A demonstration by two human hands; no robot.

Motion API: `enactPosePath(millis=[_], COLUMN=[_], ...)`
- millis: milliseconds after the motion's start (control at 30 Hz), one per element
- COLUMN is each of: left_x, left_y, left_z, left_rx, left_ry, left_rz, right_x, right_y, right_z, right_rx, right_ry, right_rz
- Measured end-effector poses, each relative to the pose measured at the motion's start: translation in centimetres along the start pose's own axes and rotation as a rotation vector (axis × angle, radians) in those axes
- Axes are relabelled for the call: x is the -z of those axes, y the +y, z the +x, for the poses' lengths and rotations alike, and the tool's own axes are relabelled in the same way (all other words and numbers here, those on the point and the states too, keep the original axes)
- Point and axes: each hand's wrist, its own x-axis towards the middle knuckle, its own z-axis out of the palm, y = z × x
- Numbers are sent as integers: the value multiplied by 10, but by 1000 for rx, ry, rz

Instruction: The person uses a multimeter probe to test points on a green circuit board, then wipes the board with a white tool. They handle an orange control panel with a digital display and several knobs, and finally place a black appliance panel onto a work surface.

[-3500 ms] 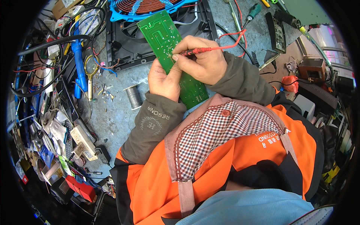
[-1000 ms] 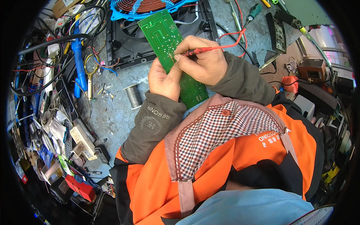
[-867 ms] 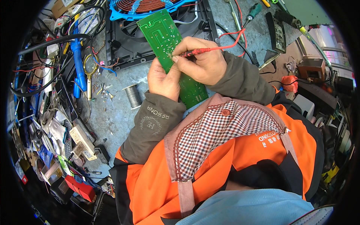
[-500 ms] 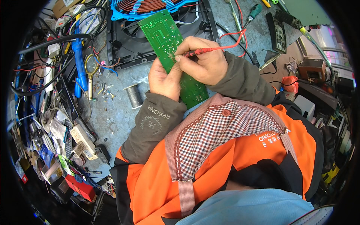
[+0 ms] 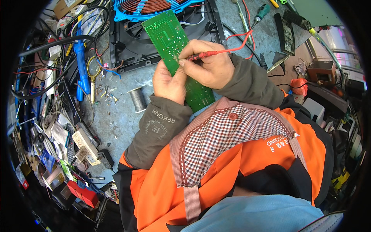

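A long green circuit board [image 5: 164,36] is held at a slant in front of me, its solder side up. My left hand [image 5: 169,84] grips it by its left edge, the thumb lying across the face. In my right hand [image 5: 210,69] is a red test probe [image 5: 201,55], pinched like a pen and pointed at the board's middle. Its red lead runs off to the right. The fingers hide the probe's tip, so contact with the solder points cannot be made out. Beyond the board lies an open black frame [image 5: 131,50] with a copper coil [image 5: 148,5] on a blue holder.
A solder wire spool [image 5: 137,100] stands on the grey-blue bench left of my left hand. Cables, a blue tool [image 5: 80,58], a magnifying glass [image 5: 93,77] and a white power strip [image 5: 85,146] crowd the left side. At the upper right lies a green-handled screwdriver [image 5: 263,11].
My right hand and the red probe have shifted slightly left and down across the board. My left hand and the board stay almost where they were.
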Motion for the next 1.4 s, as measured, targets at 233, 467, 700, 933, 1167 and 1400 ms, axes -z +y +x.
enactPosePath(millis=[233,467,700,933,1167,1400], left_x=[0,-1,0,-1,-1,2], left_y=[1,1,1,2,2,-4], left_z=[1,0,1,0,-1,0], left_rx=[21,8,15,23,18,-15], left_ry=[7,6,8,12,13,16], left_rz=[4,-1,5,-9,5,8], right_x=[1,1,1,1,3,2], right_y=[-2,0,-2,-1,-1,0], right_z=[0,0,0,-1,-2,-2], right_rx=[-50,-5,0,-10,-43,-18], right_ry=[-3,-18,3,-10,-28,-25], right_rz=[-5,0,-18,-18,10,14])
